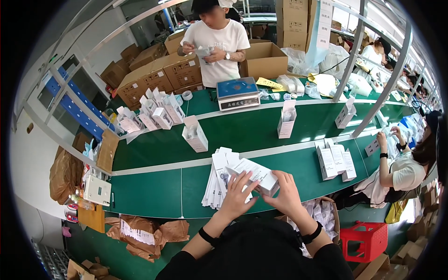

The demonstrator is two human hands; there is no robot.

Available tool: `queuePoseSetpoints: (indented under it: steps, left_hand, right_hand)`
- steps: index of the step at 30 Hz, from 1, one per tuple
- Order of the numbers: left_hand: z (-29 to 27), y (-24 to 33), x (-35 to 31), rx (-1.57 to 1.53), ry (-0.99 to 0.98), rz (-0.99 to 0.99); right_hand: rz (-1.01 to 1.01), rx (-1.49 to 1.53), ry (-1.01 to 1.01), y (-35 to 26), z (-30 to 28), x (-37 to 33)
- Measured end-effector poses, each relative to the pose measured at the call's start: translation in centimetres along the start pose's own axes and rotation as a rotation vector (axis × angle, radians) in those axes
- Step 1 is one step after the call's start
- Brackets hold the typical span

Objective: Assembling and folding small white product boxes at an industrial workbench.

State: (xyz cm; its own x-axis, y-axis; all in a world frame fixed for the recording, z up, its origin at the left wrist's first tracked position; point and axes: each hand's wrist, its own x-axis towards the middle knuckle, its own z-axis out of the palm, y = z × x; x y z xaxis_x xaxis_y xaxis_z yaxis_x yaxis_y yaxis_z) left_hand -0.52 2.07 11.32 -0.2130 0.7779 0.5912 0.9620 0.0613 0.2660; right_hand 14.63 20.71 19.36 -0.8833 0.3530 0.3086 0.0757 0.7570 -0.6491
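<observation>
While both hands are busy with one box, lots of others wait around them.

From the head view, a white card box with grey print (255,171) is held up just over the green table (144,193), in front of the person. The left hand (235,196) has its fingers bent over the near side of the box. The right hand (287,193) is closed around the other end, with its thumb low on the side. So both hands seem to grip this one box. It already has a full box shape, but I can't tell if its far end is shut.

Under it and to the left, a spread-out pile of flat white card pieces (215,189) lies on the table. They look like boxes not folded yet, so I think there is plenty left to do.

Some boxes look further along. To the right, three white box-shaped cartons (327,163) stand close together on the same table. On the long green belt (242,135), a white carton with its top flaps up (195,136) stands to the left, a second open white carton (287,122) stands near the middle, and a third open white carton (345,115) is far to the right. Their tops still need closing, I would guess. Across the belt, a bunch of white cartons (161,117) stands at the left, with flaps up on many.
</observation>
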Motion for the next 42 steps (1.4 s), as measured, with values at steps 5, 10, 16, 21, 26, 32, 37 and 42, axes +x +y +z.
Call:
queuePoseSetpoints:
  steps: [5,10,16,21,26,32,37,42]
  left_hand:
    - [1.0,-4.4,-8.7,0.121,-0.479,-0.456]
    - [1.0,-5.5,-14.5,0.183,-0.667,-0.522]
    - [2.5,-4.8,-12.7,0.204,-0.613,-0.431]
    - [3.7,-5.2,-11.9,0.117,-0.535,-0.276]
    - [3.3,-5.2,-11.0,-0.062,-0.496,-0.276]
    - [-1.6,0.6,-2.9,-0.072,-0.103,-0.351]
    - [-6.6,5.2,3.9,-0.296,0.177,-0.611]
    - [-6.8,4.7,5.9,-0.704,0.187,-0.810]
  right_hand:
    - [0.276,-0.421,0.236,15.3,1.5,-3.9]
    - [0.590,-0.256,0.520,26.4,2.1,-9.2]
    - [0.598,-0.529,0.473,23.8,2.8,-8.9]
    - [0.476,0.100,-0.238,18.5,4.4,-5.1]
    - [0.224,0.015,-0.576,14.2,5.8,-4.1]
    - [0.238,-0.147,-0.719,8.5,4.6,-1.5]
    - [-0.125,-0.095,0.034,2.1,2.5,1.0]
    - [-0.223,-0.003,0.140,1.3,2.5,2.9]
